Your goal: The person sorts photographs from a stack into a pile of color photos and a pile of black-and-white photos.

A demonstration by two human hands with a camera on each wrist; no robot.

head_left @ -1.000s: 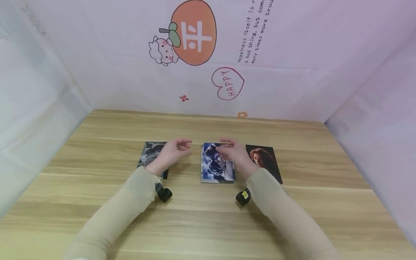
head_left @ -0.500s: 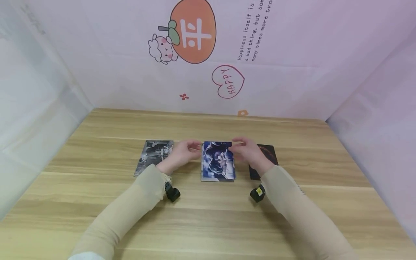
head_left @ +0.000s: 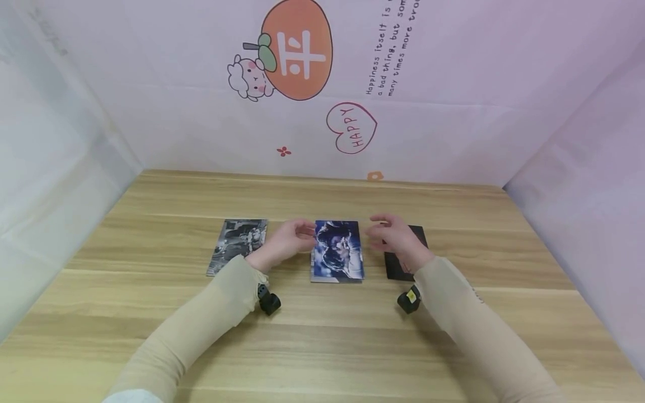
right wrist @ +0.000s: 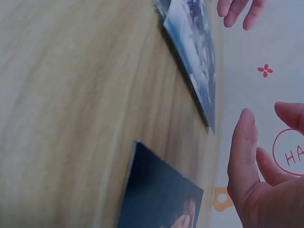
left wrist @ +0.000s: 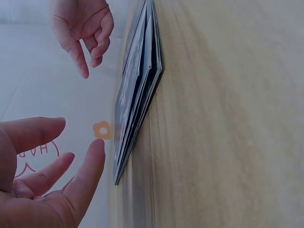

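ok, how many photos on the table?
3 showing: black-and-white photo on the left, blue photo in the middle, dark photo on the right, partly hidden by the right hand. The blue one tops a stack; those beneath can't be counted.

I see room over the table [head_left: 332, 347] between the sleeves [head_left: 206, 313], up to the photo stack [head_left: 337, 252]; the left hand [head_left: 289, 238] and right hand [head_left: 398, 238] crowd its sides, and a printed curtain [head_left: 443, 140] blocks the far edge.

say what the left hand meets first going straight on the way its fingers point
The left hand would likely meet the photo stack first; height is unclear, so it might pass above.
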